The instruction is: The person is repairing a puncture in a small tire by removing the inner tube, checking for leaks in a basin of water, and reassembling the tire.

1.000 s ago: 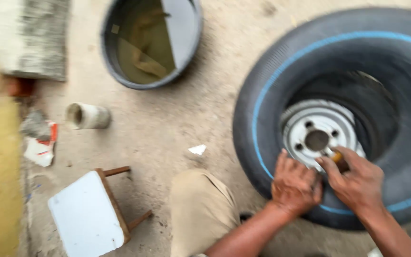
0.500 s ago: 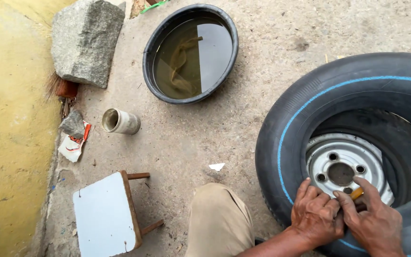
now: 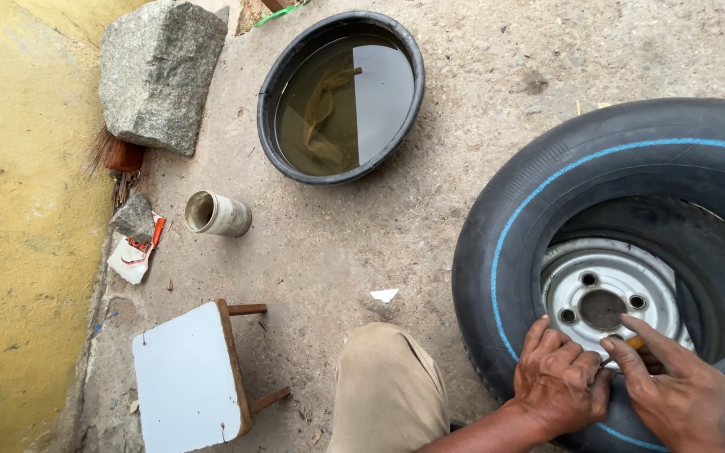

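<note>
Head view: tire (image 3: 513, 252) with silver rim (image 3: 606, 294) lies at 4 o'clock. Left hand (image 3: 560, 377) curls on the rim edge, right hand (image 3: 673, 386) pinches a small yellowish piece (image 3: 635, 341). Water basin (image 3: 341, 96) at 12, stool (image 3: 190, 377) at 7.

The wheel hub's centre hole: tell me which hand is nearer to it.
Right. The right hand points a finger just below the centre hole; the left hand rests lower left, on the rim edge.
</note>
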